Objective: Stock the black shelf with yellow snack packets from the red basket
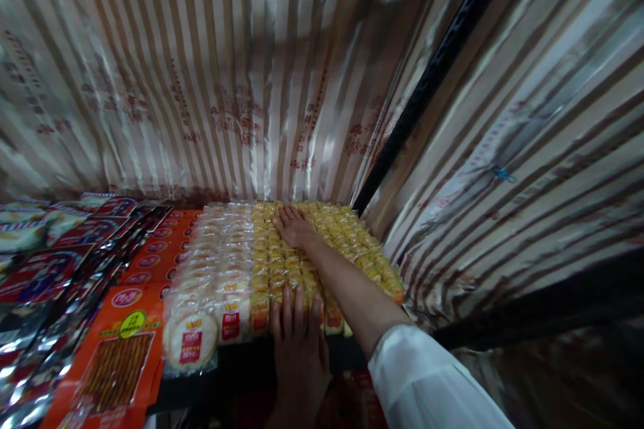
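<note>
Rows of small snack packs in clear wrap with yellow contents [347, 234] lie close together on the shelf. Across their far part reaches my right hand [296, 228], palm down and fingers stretched out, resting on the packs. My left hand [299, 348] is at the near edge of the same packs, its fingers extended flat against the front ones. Neither hand grips anything. To the left stand rows of round white crackers in clear packs [191, 342], with red and yellow labels.
Orange snack bags [121, 348] and dark shiny bags [45, 275] fill the shelf's left side. Striped plastic sheeting [282, 80] hangs behind and to the right. A dark metal post [427, 87] slants up at the right rear corner; another dark bar [543, 298] crosses at lower right.
</note>
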Tool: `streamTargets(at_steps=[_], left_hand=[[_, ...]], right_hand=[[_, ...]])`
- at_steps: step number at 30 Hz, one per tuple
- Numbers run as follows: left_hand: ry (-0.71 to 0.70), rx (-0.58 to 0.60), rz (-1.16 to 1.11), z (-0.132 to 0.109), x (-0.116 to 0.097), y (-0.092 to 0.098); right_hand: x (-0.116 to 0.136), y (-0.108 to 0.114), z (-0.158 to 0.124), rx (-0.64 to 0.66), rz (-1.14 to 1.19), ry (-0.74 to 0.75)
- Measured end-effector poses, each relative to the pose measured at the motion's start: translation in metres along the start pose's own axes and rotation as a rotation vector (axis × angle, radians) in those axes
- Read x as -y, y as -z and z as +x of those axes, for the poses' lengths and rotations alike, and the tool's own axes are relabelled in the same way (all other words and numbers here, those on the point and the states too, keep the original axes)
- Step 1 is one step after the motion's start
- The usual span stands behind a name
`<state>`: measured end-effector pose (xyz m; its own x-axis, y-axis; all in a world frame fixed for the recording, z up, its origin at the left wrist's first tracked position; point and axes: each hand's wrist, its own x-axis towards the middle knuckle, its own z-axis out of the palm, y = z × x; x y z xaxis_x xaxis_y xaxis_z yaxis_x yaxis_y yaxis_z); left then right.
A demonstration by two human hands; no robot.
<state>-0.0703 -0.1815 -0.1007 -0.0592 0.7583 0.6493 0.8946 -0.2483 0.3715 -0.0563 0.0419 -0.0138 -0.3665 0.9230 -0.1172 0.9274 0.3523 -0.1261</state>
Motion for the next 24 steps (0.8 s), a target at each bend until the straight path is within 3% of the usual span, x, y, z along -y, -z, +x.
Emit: streamTargets(at_steps=[6, 12, 17, 22, 24], left_hand=[[-0.036, -0.009, 0.017, 0.003, -0.001, 0.003], [-0.040, -0.020, 0.023, 0.002, -0.002, 0.003], [-0.031, -0.024, 0.023, 0.002, -0.003, 0.002], [-0.050, -0.031, 0.039, 0.004, -0.005, 0.004], [-0.047, -0.026, 0.047, 0.004, -0.005, 0.004]], right_hand=[[-0.016, 0.002, -0.004, -0.111, 0.042, -0.050], [-0.033, 0.003, -0.010, -0.006, 0.086, -0.077], [-0.041, 0.003, -0.013, -0.147, 0.046, -0.090], [-0.048, -0.002, -0.018, -0.053, 0.045, -0.120], [-0.052, 0.000, -0.020, -0.080, 0.050, -0.112]])
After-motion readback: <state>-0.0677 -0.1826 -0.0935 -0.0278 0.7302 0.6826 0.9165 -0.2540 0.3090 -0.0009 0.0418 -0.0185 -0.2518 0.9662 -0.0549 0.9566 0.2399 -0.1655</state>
